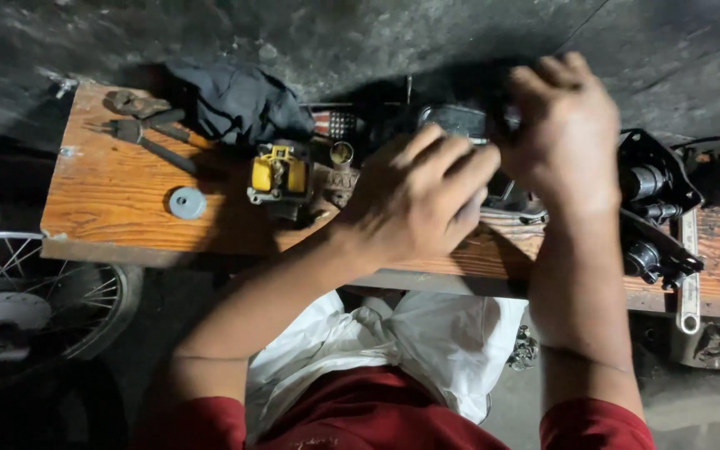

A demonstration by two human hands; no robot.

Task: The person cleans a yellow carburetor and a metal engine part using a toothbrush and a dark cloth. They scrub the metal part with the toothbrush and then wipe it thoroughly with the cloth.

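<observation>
Both hands are up at the bench's (110,196) far edge, on a dark metal engine part (506,196), mostly hidden. Left hand (414,196) curls its fingers together over it; right hand (564,133) clamps from above, fingers bunched. Looks heavy, rigid, likely greasy, so grip the solid body. A yellow part (278,173) sits just beside.

A repair workshop: oily wooden bench (110,200), pliers (147,137), wrench (690,275), spoked wheel (35,300).
</observation>
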